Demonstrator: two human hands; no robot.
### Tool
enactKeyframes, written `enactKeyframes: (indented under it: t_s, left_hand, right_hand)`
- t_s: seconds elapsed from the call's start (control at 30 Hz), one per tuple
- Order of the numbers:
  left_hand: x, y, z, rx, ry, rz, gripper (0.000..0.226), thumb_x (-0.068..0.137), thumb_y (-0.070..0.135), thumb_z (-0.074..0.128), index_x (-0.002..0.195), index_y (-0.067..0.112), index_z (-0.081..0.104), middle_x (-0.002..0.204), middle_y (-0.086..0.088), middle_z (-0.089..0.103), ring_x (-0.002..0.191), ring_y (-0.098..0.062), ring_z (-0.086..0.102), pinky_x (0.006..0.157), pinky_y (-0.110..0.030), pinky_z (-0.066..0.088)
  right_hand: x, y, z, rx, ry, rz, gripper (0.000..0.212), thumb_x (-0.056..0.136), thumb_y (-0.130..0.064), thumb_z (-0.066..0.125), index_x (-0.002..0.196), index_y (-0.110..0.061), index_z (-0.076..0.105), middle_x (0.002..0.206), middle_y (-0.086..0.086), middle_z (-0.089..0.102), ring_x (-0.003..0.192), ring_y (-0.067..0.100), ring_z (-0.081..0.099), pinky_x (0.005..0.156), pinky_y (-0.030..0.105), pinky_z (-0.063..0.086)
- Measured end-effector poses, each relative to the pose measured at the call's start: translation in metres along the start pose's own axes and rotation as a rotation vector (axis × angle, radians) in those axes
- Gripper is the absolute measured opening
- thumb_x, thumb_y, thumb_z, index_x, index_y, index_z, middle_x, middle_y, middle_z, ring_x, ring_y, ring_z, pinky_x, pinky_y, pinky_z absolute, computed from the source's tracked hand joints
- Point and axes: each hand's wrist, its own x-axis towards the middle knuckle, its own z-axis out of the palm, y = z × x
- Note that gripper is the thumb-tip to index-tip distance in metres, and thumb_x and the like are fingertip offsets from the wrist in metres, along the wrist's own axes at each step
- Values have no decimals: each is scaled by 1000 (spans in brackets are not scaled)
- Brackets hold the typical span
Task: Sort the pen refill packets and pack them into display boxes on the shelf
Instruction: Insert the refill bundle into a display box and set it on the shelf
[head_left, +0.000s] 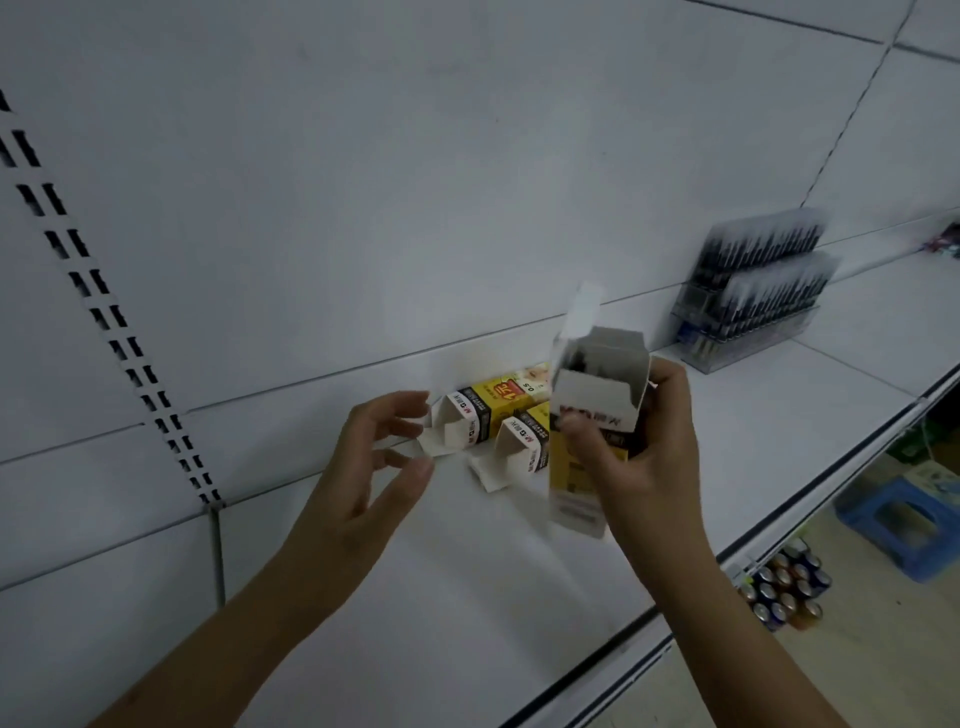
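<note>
My right hand (644, 457) grips a yellow and white display box (592, 415), held upright above the white shelf (467, 571) with its top flap open; dark refills show inside. Two more yellow boxes lie on their sides by the shelf's back wall: one at the rear (483, 410), one in front of it (524, 441), both with open flaps facing left. My left hand (374, 467) hovers just left of them, fingers spread and holding nothing.
A clear tiered rack of dark pens (753, 291) stands farther right on the shelf. Below the shelf edge at right are a blue plastic stool (904, 525) and a cluster of cans (784, 587). A slotted upright (104, 312) runs down the back panel at left.
</note>
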Motion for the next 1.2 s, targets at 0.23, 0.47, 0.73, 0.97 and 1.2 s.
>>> enactKeyframes:
  t_s: [0.23, 0.47, 0.73, 0.97, 1.2]
  left_hand:
    - [-12, -12, 22, 113, -225, -122, 65, 79, 63, 66, 135, 57, 34, 135, 29, 49, 126, 3, 48, 102, -26, 46]
    - [-21, -12, 36, 108, -125, -112, 67, 72, 38, 84, 120, 53, 39, 115, 48, 49, 109, 19, 51, 90, -7, 45]
    - [-11, -24, 16, 162, 36, -67, 52, 78, 14, 80, 117, 37, 54, 104, 22, 63, 95, 1, 64, 73, -11, 51]
    - [-6, -31, 5, 153, -62, -89, 52, 80, 7, 78, 119, 32, 55, 104, 20, 64, 97, -2, 64, 76, -13, 51]
    - [-9, -34, 2, 222, -91, -102, 71, 72, 46, 67, 133, 59, 33, 127, 21, 48, 123, -10, 48, 98, -33, 50]
  right_hand:
    - [-7, -10, 31, 314, -241, 83, 58, 69, -37, 79, 116, -22, 49, 103, 2, 67, 94, 17, 69, 72, 27, 58]
    - [-17, -11, 52, 110, -233, 27, 64, 65, -48, 79, 117, -24, 51, 104, -19, 61, 102, 8, 63, 80, 30, 57]
    - [2, -12, 26, -26, -74, -246, 68, 66, -37, 83, 119, -32, 40, 123, -8, 47, 111, 17, 56, 85, 29, 54]
    - [31, -20, -3, -227, -351, -302, 28, 95, -39, 48, 113, -27, 66, 140, -7, 46, 129, 13, 46, 99, 21, 42]
    - [33, -21, -2, -303, -604, -172, 41, 93, -31, 57, 132, -39, 52, 139, -22, 42, 117, 6, 53, 79, 27, 58]
